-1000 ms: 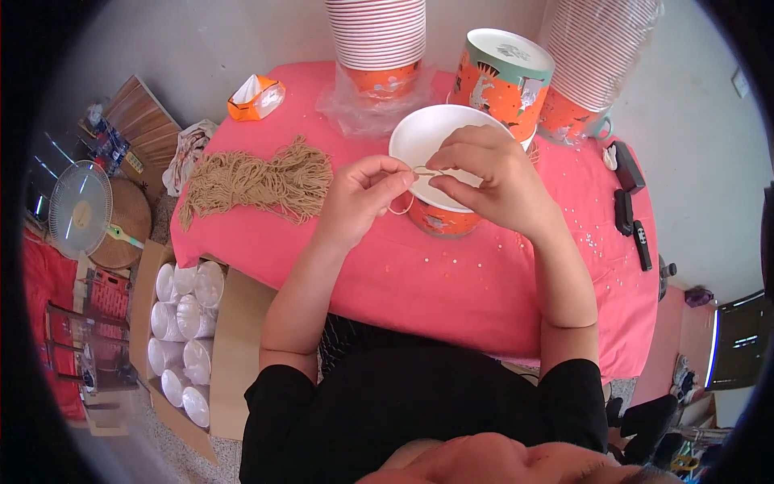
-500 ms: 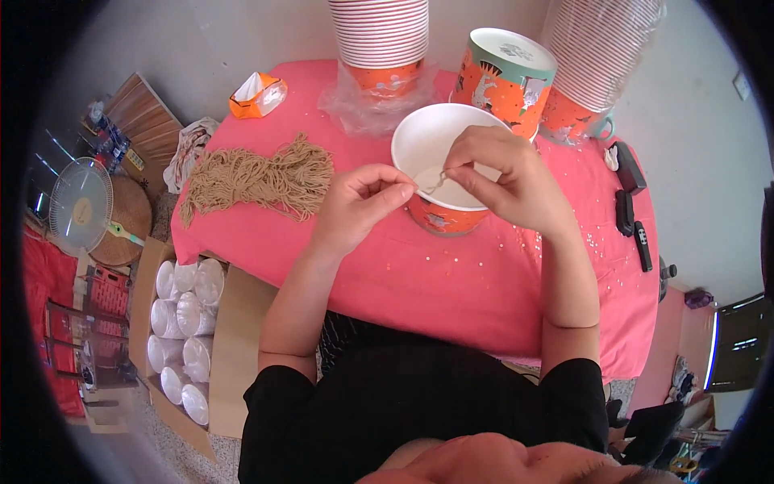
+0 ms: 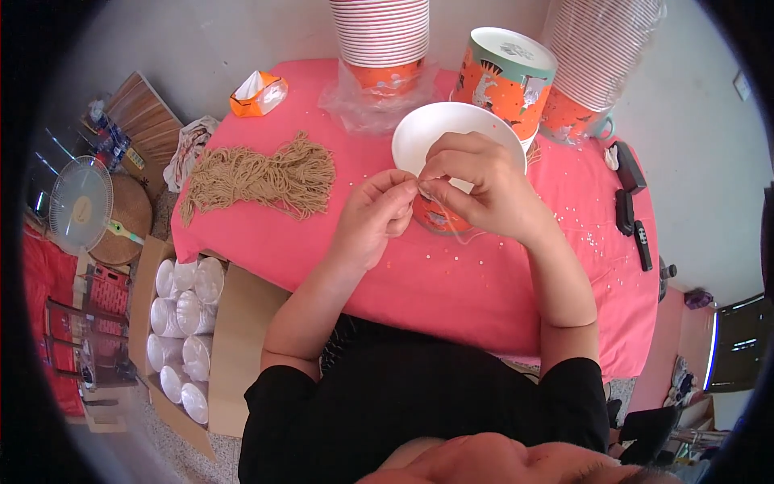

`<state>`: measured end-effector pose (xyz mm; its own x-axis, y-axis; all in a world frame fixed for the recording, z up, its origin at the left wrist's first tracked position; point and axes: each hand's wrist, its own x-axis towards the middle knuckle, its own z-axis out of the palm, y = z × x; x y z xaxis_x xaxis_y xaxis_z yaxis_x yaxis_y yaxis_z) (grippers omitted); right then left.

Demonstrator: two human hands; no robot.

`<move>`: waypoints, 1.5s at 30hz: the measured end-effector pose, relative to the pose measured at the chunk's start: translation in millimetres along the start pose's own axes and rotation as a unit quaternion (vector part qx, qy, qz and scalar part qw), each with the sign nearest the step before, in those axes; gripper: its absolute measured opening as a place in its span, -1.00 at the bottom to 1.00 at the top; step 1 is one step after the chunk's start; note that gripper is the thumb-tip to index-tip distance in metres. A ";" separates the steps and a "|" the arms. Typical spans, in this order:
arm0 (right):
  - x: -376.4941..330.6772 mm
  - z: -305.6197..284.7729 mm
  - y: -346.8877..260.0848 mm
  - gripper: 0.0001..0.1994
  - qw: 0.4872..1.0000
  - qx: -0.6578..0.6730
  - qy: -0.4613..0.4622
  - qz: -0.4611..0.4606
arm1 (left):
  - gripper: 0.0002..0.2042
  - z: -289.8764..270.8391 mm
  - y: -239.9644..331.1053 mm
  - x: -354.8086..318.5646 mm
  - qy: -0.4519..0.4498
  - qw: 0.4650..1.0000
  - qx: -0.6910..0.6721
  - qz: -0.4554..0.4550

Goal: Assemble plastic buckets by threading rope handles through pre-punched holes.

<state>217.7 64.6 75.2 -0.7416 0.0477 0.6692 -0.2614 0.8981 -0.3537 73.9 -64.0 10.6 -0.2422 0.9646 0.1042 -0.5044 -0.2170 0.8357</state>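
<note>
Over the near rim of a white-lined orange paper bucket [image 3: 413, 139], my two hands meet with fingertips together. My left hand [image 3: 376, 214] is closed in a pinch at the bucket's front left. From the right, my right hand [image 3: 482, 184] pinches at the same spot, its fingers covering part of the opening. Between them is a thin pale string [image 3: 466, 239], with a slack length hanging down in front of the bucket's printed side. Its pinched part is mostly hidden by the fingers. To the left lies a bundle of tan string [image 3: 262, 179] on the pink cloth.
Behind stand a stack of nested paper buckets [image 3: 382, 36], an upturned bucket [image 3: 508, 77] and a plastic-wrapped stack [image 3: 592, 64]. An orange packet [image 3: 258, 94] lies far left. Black items [image 3: 626, 211] sit at the right edge. A carton [image 3: 246, 339] of clear tubs stands below left.
My hands have come together; the right moved left to the left fingertips. The string stretched between them before now hangs as a slack length in front of the bucket.
</note>
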 end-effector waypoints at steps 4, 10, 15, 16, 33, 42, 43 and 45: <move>-1.1 0.0 2.8 -0.88 1.000 -0.017 0.001 -0.003 | -0.89 1.8 -1.1 -1.4 -0.025 0.999 -0.013 0.018; -0.4 1.9 1.9 -0.95 1.000 -0.023 0.005 -0.003 | -0.91 4.6 -6.1 -3.6 0.010 0.996 0.060 0.062; -1.2 1.2 3.6 -0.93 1.000 0.010 -0.009 0.009 | -0.91 2.2 -7.5 -2.6 0.024 0.993 0.085 0.072; -1.6 1.6 4.5 -0.93 1.000 0.010 -0.010 0.010 | -0.91 -1.2 -8.4 -2.7 0.017 0.994 0.082 0.070; -3.1 2.8 -4.8 -0.98 0.981 0.154 -0.045 0.109 | -0.92 -3.0 -14.1 -5.2 -0.008 0.981 0.113 0.159; -7.2 -0.8 2.2 -0.93 0.935 0.283 -0.107 0.183 | -0.90 6.7 -15.5 -6.7 0.040 0.913 0.260 0.313; -6.8 -4.0 3.0 -0.93 0.935 0.282 -0.107 0.184 | -0.91 6.0 -14.4 -7.1 0.021 0.917 0.259 0.303; -4.9 -8.2 3.2 -0.92 0.916 0.289 -0.156 0.230 | -0.92 3.0 -12.8 -9.0 0.006 0.920 0.260 0.292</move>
<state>225.5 70.8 76.1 -0.9723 0.1551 0.1746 -0.0932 0.4275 -0.8992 85.0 -69.5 0.6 -0.3577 0.7033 0.6143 0.1783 -0.5943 0.7842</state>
